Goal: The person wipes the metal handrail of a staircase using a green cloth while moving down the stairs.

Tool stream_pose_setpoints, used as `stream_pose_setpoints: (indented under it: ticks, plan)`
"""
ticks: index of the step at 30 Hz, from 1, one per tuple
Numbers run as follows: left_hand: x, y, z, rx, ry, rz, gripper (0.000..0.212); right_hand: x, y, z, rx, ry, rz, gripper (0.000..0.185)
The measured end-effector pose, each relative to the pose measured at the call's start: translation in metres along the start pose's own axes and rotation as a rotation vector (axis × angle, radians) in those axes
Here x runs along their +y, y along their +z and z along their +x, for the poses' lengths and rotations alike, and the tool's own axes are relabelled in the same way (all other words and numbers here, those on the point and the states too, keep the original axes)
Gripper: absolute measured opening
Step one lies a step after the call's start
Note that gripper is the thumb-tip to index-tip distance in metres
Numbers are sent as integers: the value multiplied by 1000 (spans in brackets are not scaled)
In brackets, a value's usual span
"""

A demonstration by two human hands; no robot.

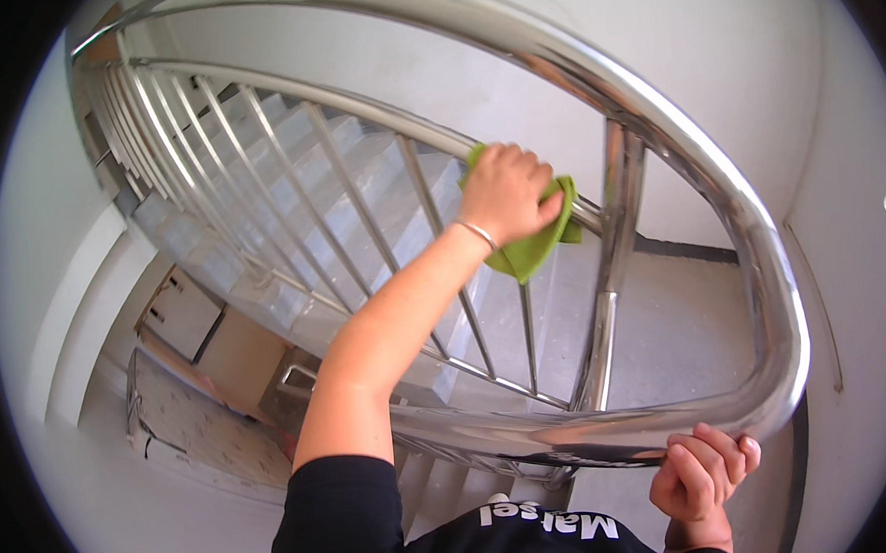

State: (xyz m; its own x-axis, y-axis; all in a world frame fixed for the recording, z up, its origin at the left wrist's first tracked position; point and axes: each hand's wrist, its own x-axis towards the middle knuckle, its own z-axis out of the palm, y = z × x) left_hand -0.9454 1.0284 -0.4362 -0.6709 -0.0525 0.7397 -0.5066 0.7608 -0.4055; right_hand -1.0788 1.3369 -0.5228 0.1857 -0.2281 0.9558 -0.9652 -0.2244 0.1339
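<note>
My left hand (pixel 510 190), with a thin band at the wrist, presses a green cloth (pixel 528 261) around the narrower metal rail (pixel 397 117) below the large handrail. Part of the cloth hangs down beside the upright bars. At the lower right, my right hand (pixel 705 469) has its fingers curled against the thick, shiny metal handrail (pixel 774 289), near its curved end. The palm side of that hand is partly hidden. Between the two hands stands a pair of thick metal posts (pixel 615 267) joined to the railing.
Grey stairs (pixel 294 156) lie behind the bars, with a landing floor (pixel 678 317) at the right. Lower left, cardboard boxes (pixel 240 355) and a patterned, padded-looking slab (pixel 202 417) are visible beyond the railing. A white wall (pixel 702 53) rises behind; a thin cord (pixel 820 309) runs along the right wall.
</note>
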Motion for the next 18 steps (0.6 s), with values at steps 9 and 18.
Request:
stream_pose_setpoints:
  ticks: [9,18]
  plan:
    - [-210,-74,-28,427,-195,341,19,-8,-12,2,-167,55,-248,33]
    - [-167,-39,-63,705,-512,84,38,-31,13,17,-66,270,-384,8]
